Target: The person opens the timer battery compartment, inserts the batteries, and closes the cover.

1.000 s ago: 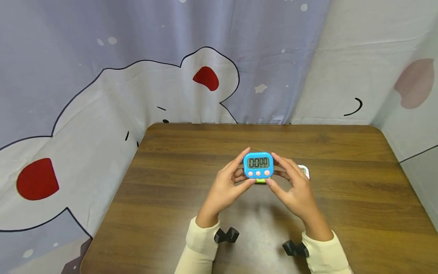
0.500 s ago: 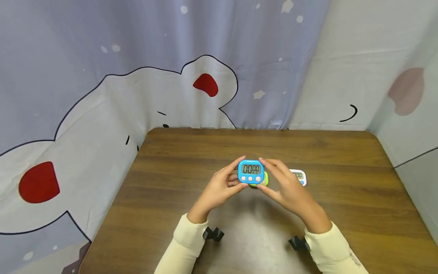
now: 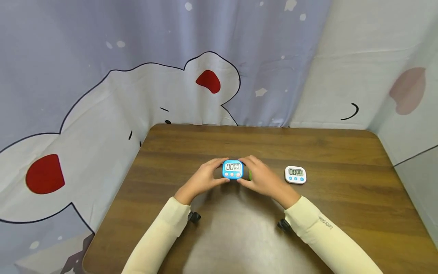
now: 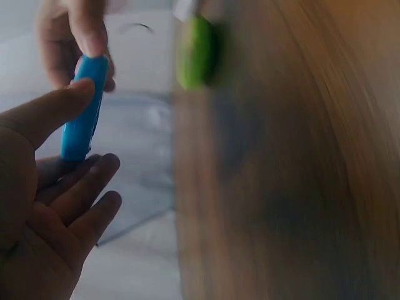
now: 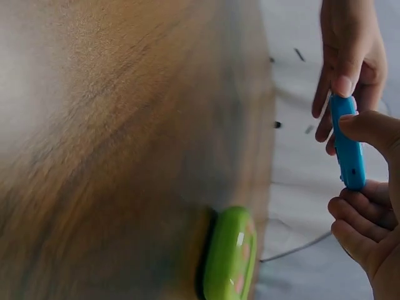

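A blue digital timer [image 3: 232,169] with pink buttons and a display of zeros is held up between both hands, above the table. My left hand [image 3: 202,179] pinches its left side between thumb and fingers; my right hand [image 3: 263,179] pinches the right side likewise. In the left wrist view the blue timer [image 4: 82,115] shows edge-on, apart from the wood. A green timer [image 5: 230,256] lies on the table, mostly hidden behind my right hand in the head view. To the right of that hand lies a white timer [image 3: 295,175] with blue buttons, its screen facing up.
The brown wooden table [image 3: 342,213] has rounded far corners. A printed curtain [image 3: 191,99] hangs along its back edge and down both sides. Black wrist cameras are strapped at both cuffs, the left camera [image 3: 194,217] and the right camera [image 3: 284,225].
Both hands have carried the blue timer to the left and away from me, and it looks smaller. The white timer, earlier partly covered by the right hand, now shows fully.
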`<action>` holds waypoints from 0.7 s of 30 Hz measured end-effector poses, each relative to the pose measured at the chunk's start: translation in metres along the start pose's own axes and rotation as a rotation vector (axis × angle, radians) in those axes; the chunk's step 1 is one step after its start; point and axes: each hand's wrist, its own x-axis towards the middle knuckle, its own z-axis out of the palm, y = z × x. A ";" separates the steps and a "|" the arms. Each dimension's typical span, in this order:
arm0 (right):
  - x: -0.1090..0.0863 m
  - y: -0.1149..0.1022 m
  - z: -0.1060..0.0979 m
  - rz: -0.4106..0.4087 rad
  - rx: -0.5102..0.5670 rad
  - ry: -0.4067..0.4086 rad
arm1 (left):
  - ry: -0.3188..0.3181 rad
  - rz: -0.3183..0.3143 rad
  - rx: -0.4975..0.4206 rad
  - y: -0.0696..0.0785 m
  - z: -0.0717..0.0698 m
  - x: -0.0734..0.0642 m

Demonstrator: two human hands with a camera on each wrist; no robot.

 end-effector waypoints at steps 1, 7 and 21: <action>0.004 0.000 0.004 0.013 -0.011 -0.024 | -0.013 -0.005 0.039 -0.005 -0.002 0.001; 0.025 0.002 0.032 0.078 -0.060 -0.160 | -0.103 -0.043 0.182 -0.035 -0.004 0.010; 0.043 -0.002 0.064 0.168 -0.156 -0.281 | -0.199 -0.102 0.347 -0.057 -0.002 0.012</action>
